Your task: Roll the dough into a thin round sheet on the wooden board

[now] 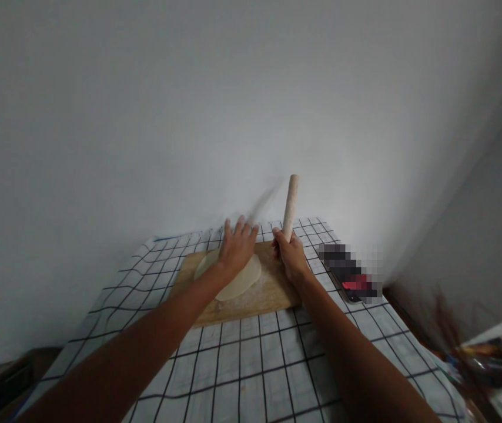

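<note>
A flat sheet of rolled dough [240, 283] lies on a wooden board [273, 294], slightly oval and pale. My left hand [237, 248] is over the dough's far part with its fingers spread; whether the palm presses on it I cannot tell. At the board's right side my right hand [291, 254] grips the lower end of a wooden rolling pin [291, 202]. The pin stands nearly upright, its top leaning a little to the right. Light flour marks show on the board beside the dough.
A white tablecloth with dark grid lines [242, 376] covers the table. A phone-like dark object [348, 276], blurred by pixels, lies right of the board. The wall [233, 117] rises just behind the table. Assorted items [489, 364] sit low at the right.
</note>
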